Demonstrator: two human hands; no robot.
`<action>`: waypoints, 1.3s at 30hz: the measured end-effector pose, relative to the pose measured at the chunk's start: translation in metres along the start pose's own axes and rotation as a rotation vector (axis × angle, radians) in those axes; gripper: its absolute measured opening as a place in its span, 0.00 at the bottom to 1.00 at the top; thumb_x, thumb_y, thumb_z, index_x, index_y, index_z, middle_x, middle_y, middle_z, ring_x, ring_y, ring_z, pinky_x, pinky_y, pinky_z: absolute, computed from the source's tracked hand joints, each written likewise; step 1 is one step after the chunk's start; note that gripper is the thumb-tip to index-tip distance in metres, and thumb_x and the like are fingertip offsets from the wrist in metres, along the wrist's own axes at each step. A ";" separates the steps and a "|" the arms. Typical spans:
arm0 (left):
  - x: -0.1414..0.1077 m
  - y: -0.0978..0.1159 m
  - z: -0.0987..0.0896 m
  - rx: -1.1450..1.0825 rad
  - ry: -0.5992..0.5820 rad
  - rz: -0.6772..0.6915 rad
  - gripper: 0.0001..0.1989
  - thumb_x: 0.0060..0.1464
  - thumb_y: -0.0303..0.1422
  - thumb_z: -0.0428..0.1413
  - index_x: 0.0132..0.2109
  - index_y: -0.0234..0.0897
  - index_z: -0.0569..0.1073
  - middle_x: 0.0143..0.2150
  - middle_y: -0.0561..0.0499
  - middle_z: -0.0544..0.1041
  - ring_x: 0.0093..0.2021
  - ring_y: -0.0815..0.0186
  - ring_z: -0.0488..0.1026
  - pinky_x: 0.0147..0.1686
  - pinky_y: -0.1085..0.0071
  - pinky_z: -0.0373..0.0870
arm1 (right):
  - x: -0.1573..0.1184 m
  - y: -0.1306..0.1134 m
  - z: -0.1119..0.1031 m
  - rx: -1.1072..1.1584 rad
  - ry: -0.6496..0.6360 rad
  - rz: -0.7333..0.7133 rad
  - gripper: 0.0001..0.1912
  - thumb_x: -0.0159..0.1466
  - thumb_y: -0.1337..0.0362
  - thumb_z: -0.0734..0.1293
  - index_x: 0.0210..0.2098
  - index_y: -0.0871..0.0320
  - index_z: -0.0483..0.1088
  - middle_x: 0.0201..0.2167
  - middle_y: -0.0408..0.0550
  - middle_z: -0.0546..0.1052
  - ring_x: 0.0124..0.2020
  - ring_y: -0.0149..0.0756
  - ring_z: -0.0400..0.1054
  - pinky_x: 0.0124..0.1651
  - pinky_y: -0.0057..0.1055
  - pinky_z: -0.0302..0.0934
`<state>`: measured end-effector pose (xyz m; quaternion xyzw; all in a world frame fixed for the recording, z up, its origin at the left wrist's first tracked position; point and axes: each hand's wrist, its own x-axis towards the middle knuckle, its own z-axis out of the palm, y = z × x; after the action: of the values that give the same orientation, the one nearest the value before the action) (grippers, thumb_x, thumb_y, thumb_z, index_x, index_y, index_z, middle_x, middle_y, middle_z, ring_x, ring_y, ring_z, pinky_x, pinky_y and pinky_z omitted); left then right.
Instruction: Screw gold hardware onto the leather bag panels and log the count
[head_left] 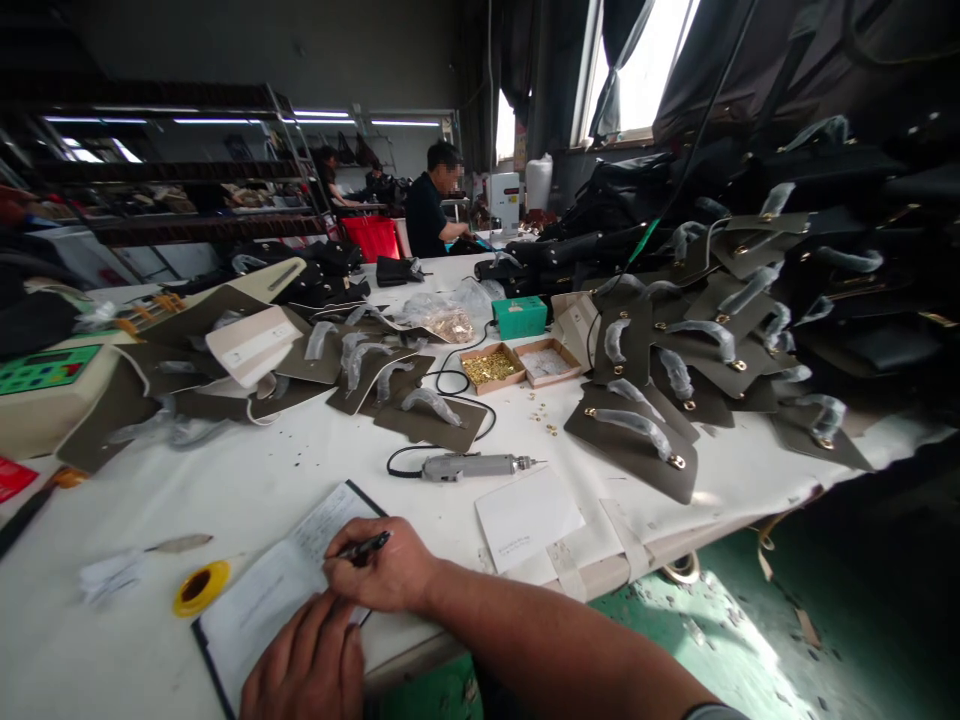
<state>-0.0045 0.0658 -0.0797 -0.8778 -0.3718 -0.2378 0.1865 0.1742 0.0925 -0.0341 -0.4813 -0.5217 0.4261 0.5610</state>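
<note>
An open notebook (259,590) with a dark cover lies tilted at the table's front edge, with handwriting on its far page. My right hand (394,572) is closed around a black pen (369,546) over that page; the pen's tip is hidden by the fingers. My left hand (309,662) lies flat across the near page, its fingers stretched out and touching my right hand. Left of the notebook is a yellow tape roll (201,588). A grey electric screwdriver (476,466) rests beyond my hands, and a white sheet of paper (529,515) lies to the right.
Dark panels with plastic-wrapped handles (634,430) are piled right and left. Boxes of gold-coloured hardware (491,368) and clear small pieces (546,362) stand mid-table near a green box (520,317). A black cable (442,380) loops behind the screwdriver. A co-worker (431,205) is at the back.
</note>
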 end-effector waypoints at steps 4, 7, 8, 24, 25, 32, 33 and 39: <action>0.008 0.015 -0.017 -0.020 -0.018 -0.073 0.15 0.68 0.32 0.45 0.56 0.41 0.71 0.55 0.42 0.79 0.56 0.46 0.74 0.51 0.49 0.70 | -0.003 0.000 0.002 0.035 -0.033 -0.031 0.05 0.59 0.62 0.68 0.34 0.55 0.75 0.24 0.38 0.73 0.24 0.30 0.64 0.28 0.26 0.63; 0.009 0.023 -0.024 -0.061 -0.062 -0.131 0.15 0.68 0.29 0.46 0.57 0.40 0.71 0.58 0.43 0.78 0.58 0.46 0.73 0.54 0.47 0.69 | -0.008 -0.001 0.002 0.045 -0.048 -0.038 0.07 0.61 0.60 0.68 0.35 0.56 0.75 0.26 0.39 0.74 0.25 0.31 0.63 0.29 0.28 0.62; 0.008 0.025 -0.026 -0.080 -0.076 -0.151 0.16 0.68 0.29 0.46 0.58 0.39 0.71 0.59 0.43 0.77 0.59 0.46 0.72 0.56 0.46 0.69 | -0.009 -0.001 0.001 0.044 -0.045 -0.039 0.08 0.62 0.59 0.68 0.35 0.56 0.75 0.27 0.41 0.74 0.26 0.32 0.64 0.31 0.29 0.63; 0.000 0.036 -0.037 -0.147 -0.129 -0.269 0.15 0.68 0.35 0.51 0.58 0.40 0.73 0.63 0.48 0.75 0.64 0.53 0.68 0.64 0.50 0.63 | -0.016 0.006 -0.009 -0.079 -0.077 0.056 0.17 0.64 0.48 0.72 0.39 0.56 0.74 0.29 0.44 0.76 0.28 0.35 0.65 0.35 0.33 0.61; -0.001 0.036 -0.037 -0.145 -0.129 -0.271 0.15 0.68 0.35 0.50 0.58 0.40 0.74 0.63 0.48 0.75 0.64 0.53 0.68 0.64 0.51 0.63 | -0.016 0.006 -0.008 -0.077 -0.080 0.063 0.17 0.64 0.48 0.72 0.39 0.56 0.74 0.29 0.44 0.76 0.28 0.35 0.65 0.35 0.33 0.61; -0.002 0.033 -0.042 -0.164 -0.149 -0.253 0.15 0.68 0.36 0.51 0.58 0.41 0.73 0.63 0.49 0.75 0.64 0.54 0.67 0.63 0.51 0.63 | -0.017 0.001 -0.010 -0.088 -0.062 0.116 0.18 0.64 0.47 0.73 0.39 0.55 0.74 0.28 0.43 0.77 0.28 0.35 0.66 0.34 0.33 0.61; -0.002 0.032 -0.043 -0.171 -0.153 -0.250 0.15 0.69 0.36 0.51 0.58 0.41 0.73 0.64 0.49 0.75 0.64 0.54 0.67 0.63 0.51 0.63 | -0.017 -0.001 -0.011 -0.091 -0.064 0.123 0.18 0.64 0.47 0.73 0.39 0.55 0.74 0.27 0.43 0.76 0.27 0.35 0.65 0.33 0.32 0.60; -0.003 0.029 -0.048 -0.229 -0.175 -0.186 0.14 0.69 0.35 0.49 0.57 0.40 0.73 0.64 0.49 0.74 0.64 0.53 0.67 0.63 0.51 0.63 | -0.020 -0.015 -0.022 0.071 -0.107 0.177 0.19 0.62 0.48 0.75 0.40 0.56 0.75 0.27 0.43 0.76 0.26 0.33 0.66 0.32 0.31 0.60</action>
<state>0.0018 0.0203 -0.0467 -0.8725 -0.4366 -0.2173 0.0293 0.1942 0.0687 -0.0230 -0.4818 -0.4908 0.5174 0.5093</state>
